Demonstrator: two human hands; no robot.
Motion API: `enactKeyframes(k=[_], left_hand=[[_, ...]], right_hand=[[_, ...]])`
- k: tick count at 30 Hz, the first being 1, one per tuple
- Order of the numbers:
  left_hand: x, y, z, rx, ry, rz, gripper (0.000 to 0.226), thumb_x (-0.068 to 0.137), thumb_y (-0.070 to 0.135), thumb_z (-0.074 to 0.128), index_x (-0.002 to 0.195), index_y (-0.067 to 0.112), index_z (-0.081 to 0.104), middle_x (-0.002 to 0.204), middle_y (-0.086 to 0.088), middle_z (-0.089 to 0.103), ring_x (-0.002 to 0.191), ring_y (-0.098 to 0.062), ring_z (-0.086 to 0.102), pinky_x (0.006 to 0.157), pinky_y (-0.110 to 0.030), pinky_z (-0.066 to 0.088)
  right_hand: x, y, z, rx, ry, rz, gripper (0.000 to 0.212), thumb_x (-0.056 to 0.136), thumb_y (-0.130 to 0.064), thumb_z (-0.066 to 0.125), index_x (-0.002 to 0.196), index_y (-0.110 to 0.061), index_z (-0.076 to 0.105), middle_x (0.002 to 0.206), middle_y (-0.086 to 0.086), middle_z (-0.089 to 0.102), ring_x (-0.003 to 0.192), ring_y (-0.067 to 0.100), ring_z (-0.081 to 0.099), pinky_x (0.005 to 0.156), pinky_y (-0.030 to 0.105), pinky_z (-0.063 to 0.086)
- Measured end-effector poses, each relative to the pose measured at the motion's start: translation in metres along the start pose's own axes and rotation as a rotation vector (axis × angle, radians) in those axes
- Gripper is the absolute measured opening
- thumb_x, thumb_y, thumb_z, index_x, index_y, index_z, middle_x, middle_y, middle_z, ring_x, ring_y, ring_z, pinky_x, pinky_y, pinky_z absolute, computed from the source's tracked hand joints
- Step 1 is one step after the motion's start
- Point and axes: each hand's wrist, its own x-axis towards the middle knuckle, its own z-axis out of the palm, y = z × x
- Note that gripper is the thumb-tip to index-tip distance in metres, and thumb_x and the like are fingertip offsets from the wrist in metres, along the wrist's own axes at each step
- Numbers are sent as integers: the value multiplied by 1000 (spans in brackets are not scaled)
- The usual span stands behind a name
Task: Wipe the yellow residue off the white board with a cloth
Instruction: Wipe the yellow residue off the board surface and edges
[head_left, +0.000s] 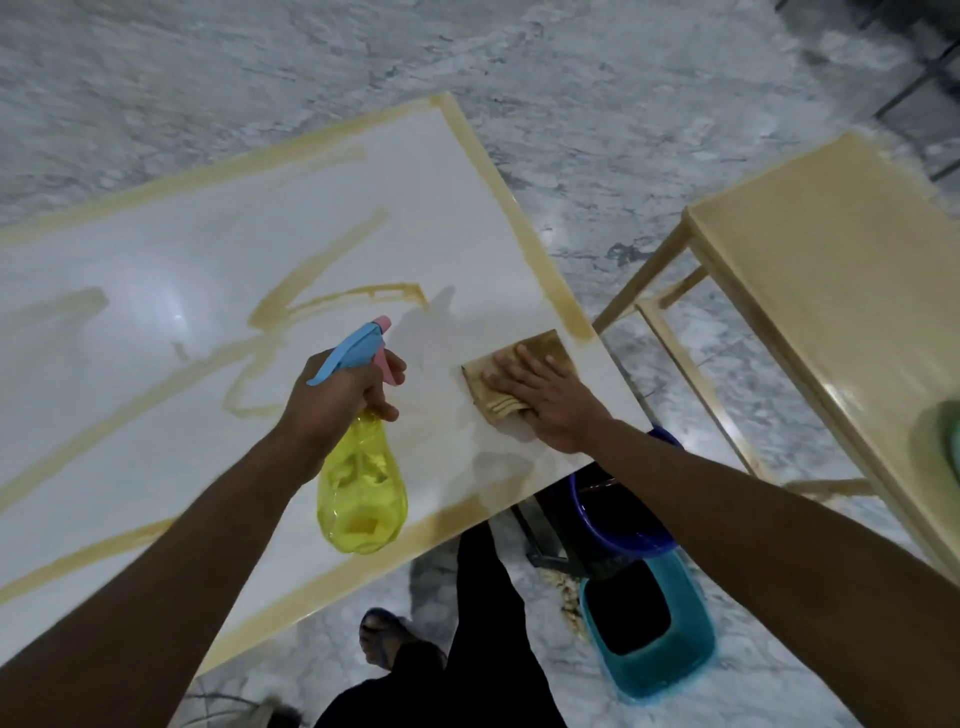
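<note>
Head view looks down on the white board (218, 270), lying flat as a worktop with its long axis running from lower left toward the upper right corner. Yellow residue (311, 296) frames its edges as a band and crosses the middle in loose streaks. The patch by the near right corner, around the cloth, looks mostly clean.

The right hand (545, 397) lies flat and open, palm down, pressing the folded cloth (524, 371) onto the board near that corner. The cloth is stained brownish yellow, and its folded edges point down toward the wrist. The left hand (343, 387) is clenched around the neck of a yellow spray bottle (361, 493), held over the board. Its blue trigger head (353, 351) and pink nozzle point up and right, toward the streaks just beyond the cloth. Whether a finger is on the trigger I cannot tell from this angle.

My judgement is that the wiping is partway done. To do it well, keep the palm flat so pressure spreads over the whole fold. Work in overlapping strokes along the board's length, out from the clean patch into the streaks. Refold to a fresh face, since the dirty side may smear. Wet stubborn bands first with the spray. A blue bucket (623, 525) and a teal tub (654, 670) sit on the floor below the corner, handy for rinsing.
</note>
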Motion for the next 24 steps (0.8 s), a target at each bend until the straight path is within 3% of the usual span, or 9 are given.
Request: enactKeyframes(k=[4, 8, 10, 12, 14, 16, 18, 20, 24], left_hand=[[-16, -13, -2, 19, -14, 15, 38, 81, -16, 41, 108, -12, 68, 110, -28, 67, 80, -29, 60, 56, -24, 59], [-30, -23, -8, 58, -29, 2, 30, 81, -13, 44, 96, -9, 70, 111, -26, 69, 72, -26, 64, 61, -31, 60], [-35, -25, -10, 92, -40, 3, 26, 82, -13, 44, 90, -9, 68, 109, -25, 69, 65, -26, 64, 56, -27, 59], [-39, -26, -13, 98, -50, 9, 25, 84, -13, 44, 86, -4, 68, 107, -24, 69, 61, -25, 63, 53, -23, 56], [-38, -27, -16, 73, -70, 10, 30, 86, -12, 45, 86, 4, 70, 106, -25, 69, 59, -22, 63, 54, -26, 57], [-35, -29, -17, 54, -84, 12, 25, 84, -7, 49, 87, 5, 71, 106, -25, 69, 62, -24, 64, 58, -32, 59], [-30, -25, -18, 50, -83, 7, 24, 78, 1, 51, 90, -6, 70, 108, -26, 68, 66, -27, 64, 60, -36, 59], [-25, -20, -17, 38, -73, -1, 23, 82, -6, 49, 95, -9, 68, 108, -27, 67, 70, -29, 63, 58, -32, 59], [-5, -3, -22, 30, -30, -16, 29, 82, -13, 46, 91, -3, 71, 111, -17, 70, 79, -32, 65, 63, -37, 58]], right_hand=[[-39, -11, 5, 26, -49, 28, 63, 101, -37, 25, 160, -43, 5, 170, -14, -4, 157, 18, -11, 127, 43, 2], [-74, -24, -6, 130, -142, 70, 57, 108, -35, 32, 159, -45, 9, 170, -17, 0, 158, 15, -8, 128, 42, 7], [-83, -30, -25, 266, -176, 139, 54, 108, -35, 35, 157, -50, 17, 170, -15, 12, 158, 16, 10, 124, 46, 23], [-87, -32, -40, 360, -141, 261, 48, 108, -37, 36, 153, -52, 28, 163, -13, 34, 142, 10, 40, 111, 43, 38], [-86, -34, -53, 769, -117, 285, 36, 108, -43, 40, 141, -37, 52, 138, -13, 61, 116, -2, 58, 109, 34, 42], [-80, -37, -64, 1227, -59, 453, 47, 106, -51, 40, 129, -16, 60, 111, -7, 68, 99, -3, 65, 104, 23, 47], [-65, -31, -68, 1603, 98, 773, 72, 92, -67, 54, 138, -12, 56, 124, 2, 67, 108, 10, 67, 100, 34, 55], [-50, -29, -70, 1711, 248, 776, 96, 73, -76, 70, 146, -18, 51, 142, 5, 60, 126, 25, 61, 107, 52, 50], [-1, -39, -84, 1944, 241, 653, 61, 92, -49, 68, 142, -15, 56, 142, 10, 63, 130, 32, 60, 108, 57, 47]])
